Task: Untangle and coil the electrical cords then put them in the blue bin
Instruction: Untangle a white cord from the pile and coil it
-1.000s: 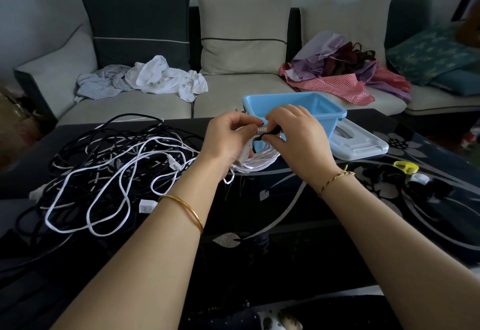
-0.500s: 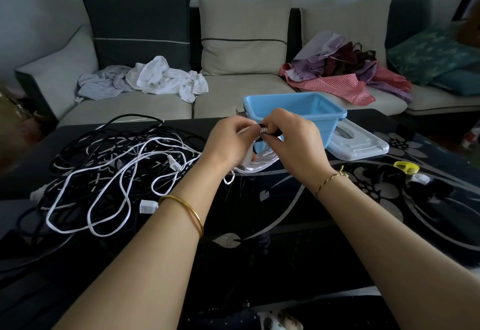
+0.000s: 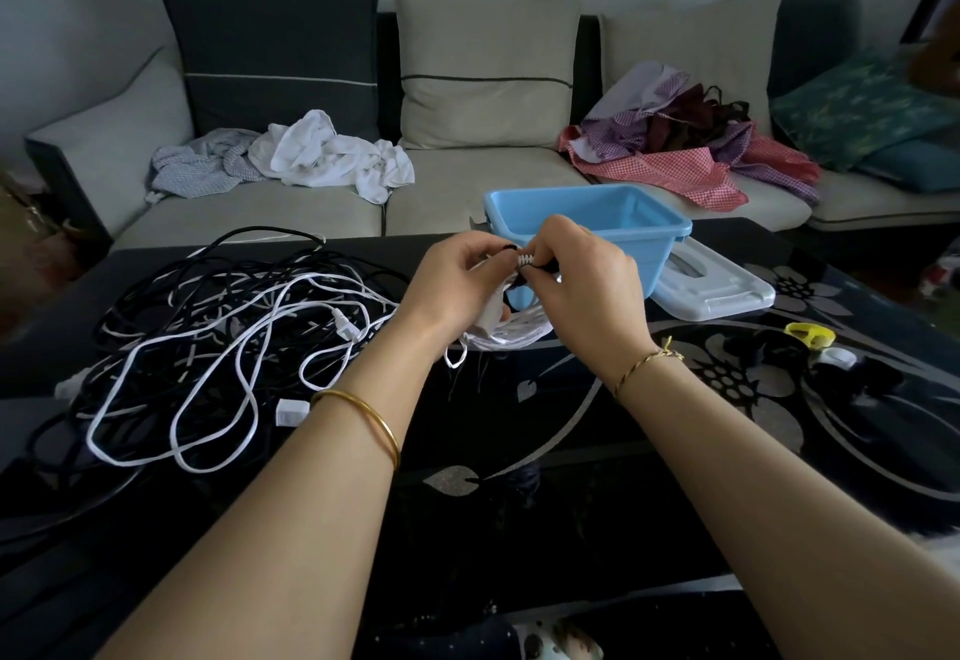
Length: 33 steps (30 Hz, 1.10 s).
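Centre of frame: the left hand [image 3: 457, 280] grips a white coil [image 3: 517, 338], fingers curled round its upper end. The coil's loops hang below the palm and reach the table [image 3: 519, 451]. The right hand [image 3: 582, 290] pinches a black-and-white wrap [image 3: 524, 260] at the top of the coil between thumb and fingertips. The fingers cover most of the wrap, so it is probably a tie, though that cannot be confirmed.

Directly behind both hands: the blue bin [image 3: 623, 223], upright on the table. The hands hide part of its near wall. A white lid [image 3: 717, 290] lies flat just beside the bin, to the right.

Left of frame: a tangle [image 3: 223, 327] of black and white cords spreads across the table, well apart from the bin. A white plug [image 3: 345, 329] lies at the tangle's right edge, near the left wrist. The left forearm crosses in front of the tangle's right edge.

Right of frame: a yellow clip [image 3: 808, 334] rests on the table.

Upper frame: a sofa [image 3: 467, 181] runs behind the table. A white cloth [image 3: 332, 155] is on its left seat and a heap of clothes [image 3: 675, 150] on its right seat.
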Tool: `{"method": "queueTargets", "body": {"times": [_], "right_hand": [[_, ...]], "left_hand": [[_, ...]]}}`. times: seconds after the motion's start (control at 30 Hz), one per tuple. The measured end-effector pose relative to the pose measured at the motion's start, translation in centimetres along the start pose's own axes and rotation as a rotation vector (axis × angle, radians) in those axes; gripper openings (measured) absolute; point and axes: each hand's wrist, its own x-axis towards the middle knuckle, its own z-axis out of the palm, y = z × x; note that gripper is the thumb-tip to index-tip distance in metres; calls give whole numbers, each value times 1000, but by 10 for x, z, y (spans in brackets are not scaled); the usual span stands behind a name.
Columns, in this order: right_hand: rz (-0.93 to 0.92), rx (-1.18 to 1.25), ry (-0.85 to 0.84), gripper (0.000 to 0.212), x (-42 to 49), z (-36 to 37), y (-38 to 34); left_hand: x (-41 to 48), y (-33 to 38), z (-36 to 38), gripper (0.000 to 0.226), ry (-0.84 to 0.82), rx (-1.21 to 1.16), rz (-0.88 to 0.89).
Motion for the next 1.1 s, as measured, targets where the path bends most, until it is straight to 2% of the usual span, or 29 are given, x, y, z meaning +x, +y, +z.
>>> {"method": "queueTargets", "body": {"times": [0.07, 0.17, 0.47, 0.53, 0.67, 0.77, 1.0, 1.1], "right_hand": [[11, -19, -8, 10, 1, -2, 0], [13, -51, -33, 9, 0, -6, -2], [-30, -78, -83, 11, 2, -7, 0], [-90, -110, -60, 10, 2, -6, 2], [-371, -261, 99, 5, 6, -5, 2], [-465, -264, 74, 2, 7, -6, 0], [-221, -165, -52, 7, 6, -6, 3], [-174, -104, -64, 10, 7, -9, 3]], "left_hand": [[-1, 1, 1, 7, -40, 24, 11], [-2, -1, 0, 19, -48, 54, -4], [-3, 1, 0, 17, -7, 95, 7], [-3, 2, -1, 18, 6, 77, -11], [-1, 3, -2, 11, 13, 65, -22], [-2, 6, -1, 9, 4, 56, -9], [-5, 4, 2, 13, -85, 106, -27], [-7, 4, 3, 11, -90, 106, -12]]}}
